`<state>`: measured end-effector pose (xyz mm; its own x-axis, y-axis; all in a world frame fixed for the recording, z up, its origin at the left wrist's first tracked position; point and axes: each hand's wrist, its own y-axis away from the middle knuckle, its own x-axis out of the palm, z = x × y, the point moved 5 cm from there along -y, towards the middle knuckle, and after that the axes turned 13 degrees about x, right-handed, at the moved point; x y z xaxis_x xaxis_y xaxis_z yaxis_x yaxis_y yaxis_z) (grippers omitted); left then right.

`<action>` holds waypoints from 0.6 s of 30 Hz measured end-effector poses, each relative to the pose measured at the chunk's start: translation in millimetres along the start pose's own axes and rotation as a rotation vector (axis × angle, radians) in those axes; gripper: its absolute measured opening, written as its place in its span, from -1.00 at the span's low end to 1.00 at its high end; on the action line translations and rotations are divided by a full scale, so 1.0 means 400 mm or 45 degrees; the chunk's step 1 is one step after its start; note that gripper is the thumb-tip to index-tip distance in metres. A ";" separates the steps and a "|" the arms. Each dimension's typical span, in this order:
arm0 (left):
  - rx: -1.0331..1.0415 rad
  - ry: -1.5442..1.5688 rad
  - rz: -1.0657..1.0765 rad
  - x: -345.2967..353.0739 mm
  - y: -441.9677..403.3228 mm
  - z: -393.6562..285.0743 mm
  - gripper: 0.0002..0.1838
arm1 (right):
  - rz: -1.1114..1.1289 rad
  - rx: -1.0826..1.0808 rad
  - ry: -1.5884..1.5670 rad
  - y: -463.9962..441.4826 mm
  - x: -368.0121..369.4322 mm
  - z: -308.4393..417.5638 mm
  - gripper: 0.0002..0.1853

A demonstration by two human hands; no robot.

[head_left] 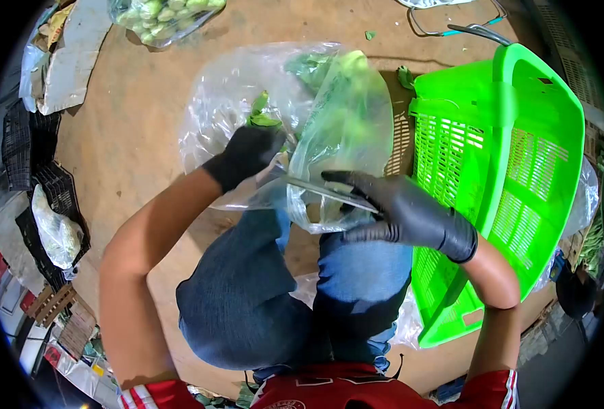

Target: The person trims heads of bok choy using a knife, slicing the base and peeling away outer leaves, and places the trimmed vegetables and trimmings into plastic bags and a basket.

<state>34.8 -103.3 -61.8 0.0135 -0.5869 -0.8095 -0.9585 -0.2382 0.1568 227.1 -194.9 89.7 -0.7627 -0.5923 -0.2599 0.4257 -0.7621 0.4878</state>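
Note:
My left hand, in a black glove, is closed around a small green leafy vegetable, whose leaves stick out past the fingers. A knife is in my black-gloved right hand, its long thin blade pointing left towards my left hand. Both hands are above my knees. Just beyond them lies a large clear plastic bag, spread open on the floor. A second clear bag overlaps its right side, with pale green vegetables showing blurred through the plastic.
A bright green plastic basket stands tilted close on my right. At the top left is a bag of round pale green vegetables. Black crates and a white bundle line the left side. Leaf scraps lie on the brown floor.

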 end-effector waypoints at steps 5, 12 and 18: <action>-0.106 -0.953 0.106 0.119 -0.092 0.149 -0.83 | 0.042 0.210 0.332 0.035 0.021 -0.003 -0.45; -1.186 1.312 0.179 -0.043 0.048 0.134 -0.90 | -0.147 0.208 0.209 0.028 -0.018 -0.013 -0.75; -0.407 1.004 -0.193 -0.474 0.042 -0.151 -0.74 | -0.370 0.213 -0.859 0.049 -0.104 0.014 -0.59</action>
<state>33.5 -42.7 128.3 0.4419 -0.8686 -0.2240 -0.8059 -0.4941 0.3262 264.5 -183.6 114.6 -0.9887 -0.0435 0.1431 0.1229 -0.7816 0.6115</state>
